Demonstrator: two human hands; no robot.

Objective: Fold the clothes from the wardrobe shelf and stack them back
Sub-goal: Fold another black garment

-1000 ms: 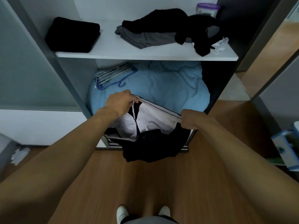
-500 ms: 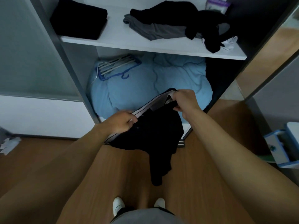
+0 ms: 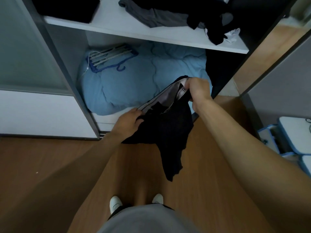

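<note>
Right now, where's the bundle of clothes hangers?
Head view: the clothes hangers lie in the lower wardrobe compartment, on the far-left part of the light blue duvet, just under the white shelf.

The black garment (image 3: 168,132), spread open before, now hangs closed, lining mostly hidden.

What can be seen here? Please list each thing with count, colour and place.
shelf: one, white, top
folded cloth: one, black, shelf left
loose clothes: pile, grey and black, shelf right
duvet: one, light blue, under shelf
hangers: bundle, blue and pale, on duvet
garment: one, black, pale waistband, held up
floor: one, brown wood, below
shoes: two, white, bottom
left hand: one, grips garment's near end
right hand: one, grips waistband's far end
</note>
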